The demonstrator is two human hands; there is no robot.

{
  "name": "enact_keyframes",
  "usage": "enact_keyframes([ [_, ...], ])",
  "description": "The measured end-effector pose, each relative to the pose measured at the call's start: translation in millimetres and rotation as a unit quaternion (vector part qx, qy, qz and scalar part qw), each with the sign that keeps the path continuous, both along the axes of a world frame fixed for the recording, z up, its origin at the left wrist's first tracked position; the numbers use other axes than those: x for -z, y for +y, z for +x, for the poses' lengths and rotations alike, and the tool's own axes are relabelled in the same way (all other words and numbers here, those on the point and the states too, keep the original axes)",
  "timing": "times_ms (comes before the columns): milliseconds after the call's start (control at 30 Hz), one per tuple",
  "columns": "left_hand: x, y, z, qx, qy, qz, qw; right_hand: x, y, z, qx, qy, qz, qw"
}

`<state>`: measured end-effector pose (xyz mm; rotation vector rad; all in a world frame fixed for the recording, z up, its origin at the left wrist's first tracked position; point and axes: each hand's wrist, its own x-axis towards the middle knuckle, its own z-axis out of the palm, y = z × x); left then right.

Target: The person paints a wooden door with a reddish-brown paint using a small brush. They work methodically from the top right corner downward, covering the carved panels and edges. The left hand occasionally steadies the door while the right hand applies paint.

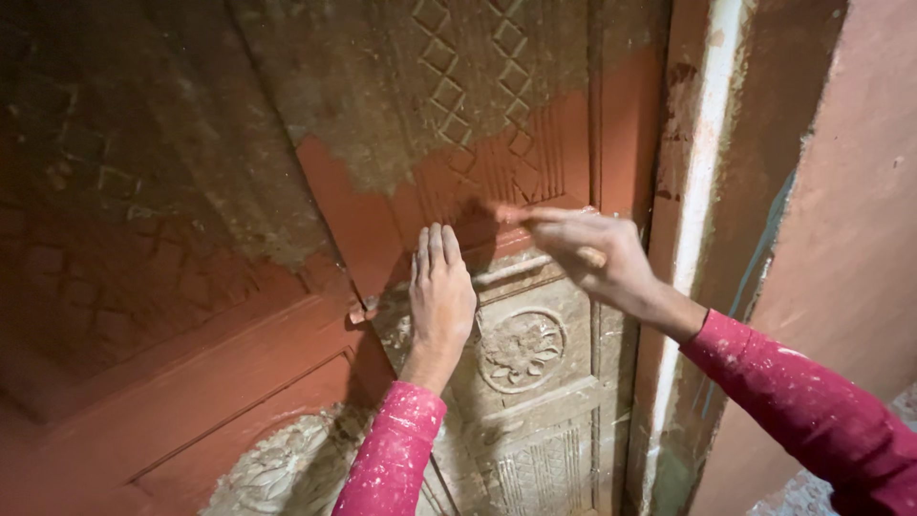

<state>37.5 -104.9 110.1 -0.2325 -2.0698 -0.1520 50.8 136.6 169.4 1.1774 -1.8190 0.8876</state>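
Right hand, fingers pinched shut on a small abrasive pad, presses leftward against the carved door, while the left hand lies flat, open and empty, just left of it.

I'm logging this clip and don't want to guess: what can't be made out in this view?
- What the right hand holds against the carved door: only a pale tip shows; the fingers hide the rest, and it is blurred.
- The carving under the left hand: covered by the palm.
- The left door leaf: dark and blurred, so its pattern is unclear.
- The door's top and bottom: cut off by the frame edges.
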Motion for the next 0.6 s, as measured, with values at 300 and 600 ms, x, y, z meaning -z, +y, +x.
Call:
enact_keyframes([
  [300, 12.7, -18.7, 9.1, 0.007, -0.010, 0.022, 1.000, 39.9, -3.9, 6.0, 0.073, 0.089, -0.157, 0.981],
  [600, 23.7, -31.5, 22.0, -0.007, -0.033, 0.043, 0.998, 102.0, -77.3, 31.9, 0.022, -0.034, -0.179, 0.983],
])
